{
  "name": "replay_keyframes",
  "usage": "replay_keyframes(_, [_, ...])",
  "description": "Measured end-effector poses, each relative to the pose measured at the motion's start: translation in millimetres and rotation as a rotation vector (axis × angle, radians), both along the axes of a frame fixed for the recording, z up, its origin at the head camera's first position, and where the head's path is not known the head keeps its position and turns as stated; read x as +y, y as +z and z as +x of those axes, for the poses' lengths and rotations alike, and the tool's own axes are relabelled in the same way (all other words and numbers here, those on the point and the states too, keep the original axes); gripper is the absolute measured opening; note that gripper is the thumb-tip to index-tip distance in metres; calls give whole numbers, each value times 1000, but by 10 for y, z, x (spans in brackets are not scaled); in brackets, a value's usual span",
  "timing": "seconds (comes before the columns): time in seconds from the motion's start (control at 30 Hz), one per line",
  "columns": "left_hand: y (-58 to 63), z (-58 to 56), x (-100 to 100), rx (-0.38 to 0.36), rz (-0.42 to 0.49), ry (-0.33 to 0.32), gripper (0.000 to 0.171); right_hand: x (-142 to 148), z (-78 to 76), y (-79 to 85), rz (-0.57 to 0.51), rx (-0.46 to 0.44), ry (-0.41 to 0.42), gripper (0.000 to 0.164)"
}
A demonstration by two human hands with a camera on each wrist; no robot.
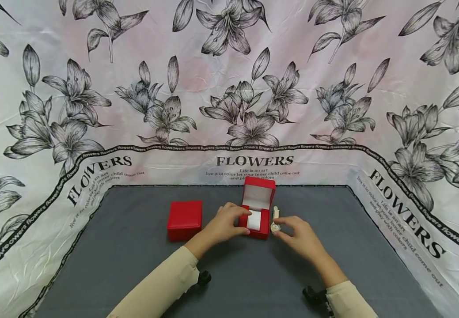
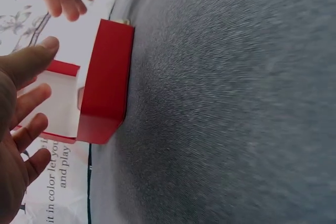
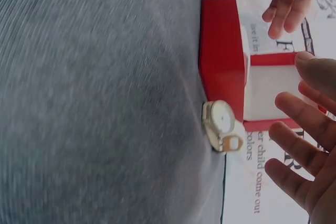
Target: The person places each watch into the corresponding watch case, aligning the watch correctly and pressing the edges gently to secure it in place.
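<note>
A red watch box stands with its lid raised, showing a pale lining and a white cushion inside. My left hand hovers at the box's left side, thumb and fingers spread apart and holding nothing. Just right of the box lies a wristwatch with a cream strap, its round pale dial facing up. Over the watch, my right hand has its fingers extended; the right wrist view shows a gap between them and the watch.
A second red box, closed, sits to the left on the grey table surface. Behind the table hangs a white cloth printed with flowers and lettering, which also runs along both sides.
</note>
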State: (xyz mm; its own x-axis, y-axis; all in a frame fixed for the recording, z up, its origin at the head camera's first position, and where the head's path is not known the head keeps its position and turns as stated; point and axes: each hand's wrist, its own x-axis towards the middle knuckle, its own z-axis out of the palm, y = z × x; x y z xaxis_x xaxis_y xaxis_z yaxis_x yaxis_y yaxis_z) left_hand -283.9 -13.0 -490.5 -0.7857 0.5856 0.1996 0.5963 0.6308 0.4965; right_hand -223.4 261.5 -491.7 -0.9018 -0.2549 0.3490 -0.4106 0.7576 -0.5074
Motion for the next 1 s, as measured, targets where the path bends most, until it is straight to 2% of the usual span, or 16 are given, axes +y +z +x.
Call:
replay_keyframes(0.17, [4, -144, 75, 11, -37, 11, 54, 69, -55, -30, -7, -12, -15, 40])
replay_keyframes(0.33, [-5, -226, 111, -3, -37, 26, 52, 126, -90, -75, -22, -44, -26, 41])
replay_keyframes(0.63, [-130, -362, 207, -9, -87, 46, 53, 221, -191, -172, -14, -132, -71, 43])
replay_keyframes(0.77, [-151, -393, 230, -19, -114, 49, 57, 224, -246, -197, -34, -165, -83, 44])
replay_keyframes(1.0, [-74, -404, 277, -25, -207, 41, 62, 231, -318, -251, -65, -208, -133, 42])
